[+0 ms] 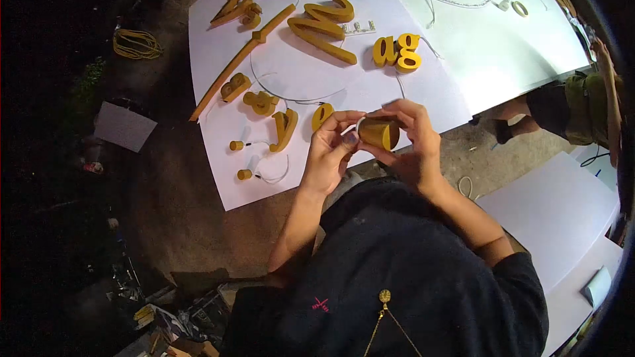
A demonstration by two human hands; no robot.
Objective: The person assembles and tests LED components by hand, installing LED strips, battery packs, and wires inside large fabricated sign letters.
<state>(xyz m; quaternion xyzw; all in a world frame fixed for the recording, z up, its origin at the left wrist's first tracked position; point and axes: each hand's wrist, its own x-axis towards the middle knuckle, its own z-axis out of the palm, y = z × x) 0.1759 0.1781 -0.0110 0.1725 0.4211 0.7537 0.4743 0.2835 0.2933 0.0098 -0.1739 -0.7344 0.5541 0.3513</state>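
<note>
Both my hands hold one gold channel letter (377,133) near the front edge of the white table sheet (423,102). My left hand (327,154) pinches its whitish left edge between thumb and fingers. On the other side, my right hand (418,142) curls its fingers around the piece. Which letter it is cannot be made out. Just beyond my left hand lies a gold "e" (321,118), partly hidden by my fingers. Farther back, a yellow-gold "a" (383,51) and "g" (408,53) sit side by side.
A large gold script letter (324,30) and a long gold bar (248,53) lie on the sheet. Small gold pieces with thin wires (244,174) are at left. A person's legs (519,119) stand at right, near a white board (549,211). A coiled yellow cable (137,44) is on the floor.
</note>
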